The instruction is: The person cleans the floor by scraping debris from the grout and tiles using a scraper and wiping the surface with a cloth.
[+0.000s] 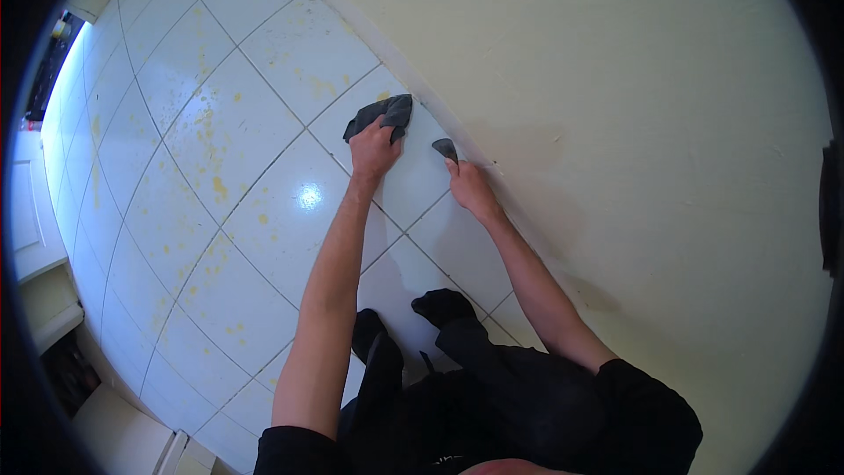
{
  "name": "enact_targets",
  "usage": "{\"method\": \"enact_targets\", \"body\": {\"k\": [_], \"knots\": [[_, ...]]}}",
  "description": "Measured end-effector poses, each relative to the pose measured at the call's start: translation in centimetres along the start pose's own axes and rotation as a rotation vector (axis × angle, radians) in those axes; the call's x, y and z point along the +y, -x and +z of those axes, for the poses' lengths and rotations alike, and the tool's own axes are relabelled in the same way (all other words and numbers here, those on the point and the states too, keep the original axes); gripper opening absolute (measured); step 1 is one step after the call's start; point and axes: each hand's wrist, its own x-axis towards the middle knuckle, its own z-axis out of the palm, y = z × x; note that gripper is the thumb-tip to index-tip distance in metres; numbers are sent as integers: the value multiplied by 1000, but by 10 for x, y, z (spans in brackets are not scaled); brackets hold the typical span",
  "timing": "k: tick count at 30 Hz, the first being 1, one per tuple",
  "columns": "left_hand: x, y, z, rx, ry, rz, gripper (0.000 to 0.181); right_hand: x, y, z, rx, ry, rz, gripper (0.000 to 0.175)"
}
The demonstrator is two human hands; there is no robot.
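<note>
My left hand (374, 150) presses a bunched dark grey cloth (389, 112) onto the white tiled floor (343, 211). A yellow spot (383, 96) shows just beyond the cloth's far edge. To the right, my right hand (471, 186) grips a scraper-like tool (445, 147) with a dark, flared end, close to the foot of the wall. Its handle is hidden in my fist. Yellow spots and splashes (219, 189) are scattered over the tiles on the left.
A cream wall (626, 112) with a low skirting (461, 128) runs diagonally along my right side. My feet in black socks (445, 307) stand on the tiles near me. At the far left are a white panelled door (30, 204) and a pale ledge (125, 432).
</note>
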Motion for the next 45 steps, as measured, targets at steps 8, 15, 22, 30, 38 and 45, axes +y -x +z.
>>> {"method": "enact_targets", "body": {"k": [8, 15, 22, 30, 38, 45], "knots": [[-2, 0, -4, -14, 3, -17, 25, 20, 15, -1, -2, 15, 11, 52], [-3, 1, 4, 4, 7, -11, 20, 16, 8, 3, 17, 31, -8, 51], [5, -1, 1, 25, 28, -4, 23, 16, 11, -2, 7, 30, -29, 51], [46, 4, 27, -380, -200, 201, 16, 3, 107, -49, -320, 3, -179, 44], [91, 65, 55, -714, 97, 926, 16, 23, 168, -57, -501, -77, -246, 34], [-13, -13, 38, -389, 7, 663, 7, 38, 172, -53, -490, -42, -138, 39]]}}
